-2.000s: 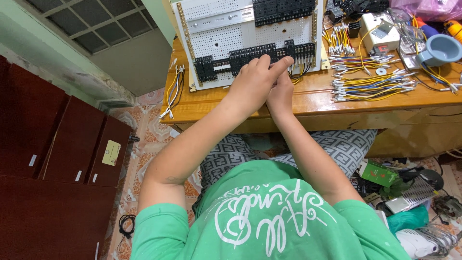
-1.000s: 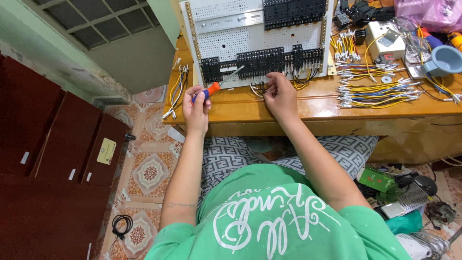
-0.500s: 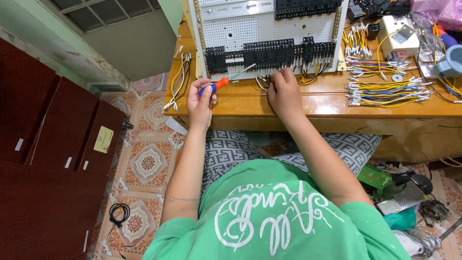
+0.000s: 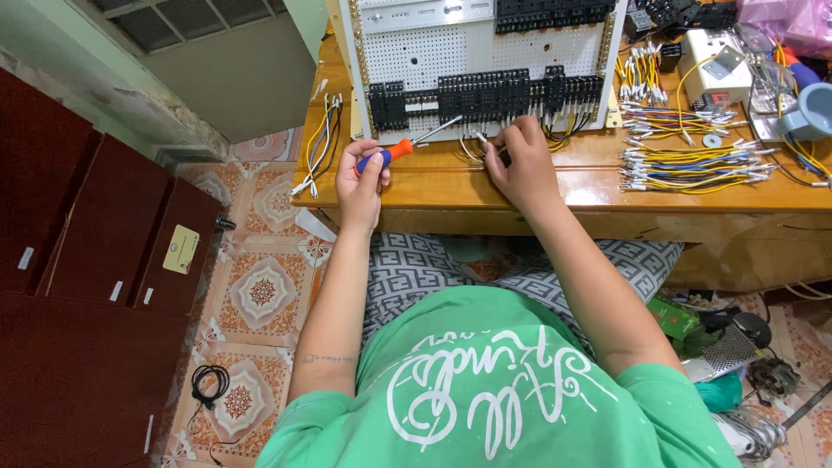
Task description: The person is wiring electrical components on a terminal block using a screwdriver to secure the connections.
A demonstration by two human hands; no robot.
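the left hand [image 4: 361,180] is closed around one screwdriver [image 4: 400,149] with an orange and blue handle; its metal shaft points up and to the right, and the tip is at the lower row of black terminal blocks [image 4: 485,97] on the white perforated panel [image 4: 416,56]. the right hand [image 4: 520,163] rests on the wooden table [image 4: 451,186] just below this row, and its fingertips pinch thin wires [image 4: 472,149] that hang from the blocks; the grip is closed on these wires, but i cannot tell how many it holds.

on the panel there are two rows of black blocks: one at the top edge and one lower, where the work is. a grey rail with small buttons lies at the top left of the panel. to the left of the panel one small bundle of coloured wires [image 4: 319,139] hangs over the table edge. to the right of the panel there are many cut wires [image 4: 693,165], yellow, blue and white, in about three loose groups; i cannot count them one by one. behind them stands one white box-shaped device [image 4: 711,74] and one grey-blue roll [image 4: 813,111] at the far right.

on the dark red cabinet [image 4: 87,260] at the left there is one pale yellow rectangular label [image 4: 180,250], and about four small white tags on the drawer fronts. one black cable [image 4: 208,383] lies coiled on the patterned floor tiles. two grey patterned cushions [image 4: 416,269] are under the person, who wears a green shirt with white script.
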